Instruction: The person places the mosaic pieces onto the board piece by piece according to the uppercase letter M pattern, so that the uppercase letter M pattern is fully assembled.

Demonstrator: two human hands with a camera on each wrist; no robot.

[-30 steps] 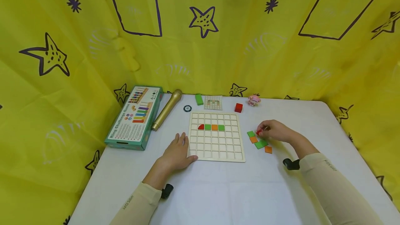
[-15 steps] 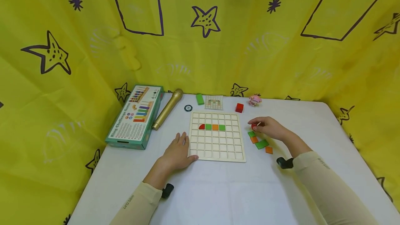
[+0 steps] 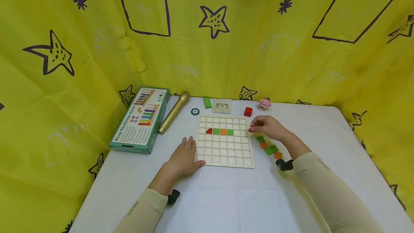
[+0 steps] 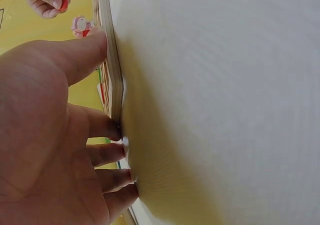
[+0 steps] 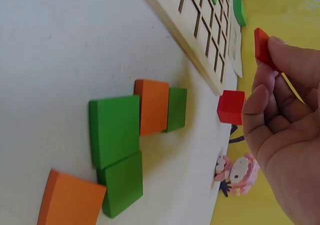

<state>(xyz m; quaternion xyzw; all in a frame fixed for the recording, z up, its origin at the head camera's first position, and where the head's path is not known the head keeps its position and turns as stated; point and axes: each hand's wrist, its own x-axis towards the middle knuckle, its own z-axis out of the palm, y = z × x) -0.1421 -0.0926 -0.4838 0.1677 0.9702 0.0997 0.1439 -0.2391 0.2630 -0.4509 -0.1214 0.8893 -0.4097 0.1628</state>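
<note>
A wooden grid board (image 3: 223, 159) lies mid-table. One row bears a red rounded tile (image 3: 209, 131), a green tile (image 3: 216, 131), an orange tile (image 3: 223, 131) and another green tile (image 3: 230, 132). My left hand (image 3: 183, 158) rests at the board's left side, fingers extended; in the left wrist view its thumb touches the board's edge. Just off the board's right edge, my right hand (image 3: 269, 127) pinches a small red tile (image 5: 261, 47) between thumb and finger, above the table. Nearby lie loose green tiles (image 5: 115, 130) and orange tiles (image 5: 152, 106).
Behind the board are a green block (image 3: 207, 102), a pattern card (image 3: 221, 106), a red cube (image 3: 248, 112), a pink figurine (image 3: 264, 104) and a round black-and-white disc (image 3: 195, 112). To the left lie a gold microphone (image 3: 174, 112) and a game box (image 3: 139, 120).
My right hand has lifted the red tile from beside the loose tiles and carried it left, up to the board's right edge. My left hand has stayed in place.
</note>
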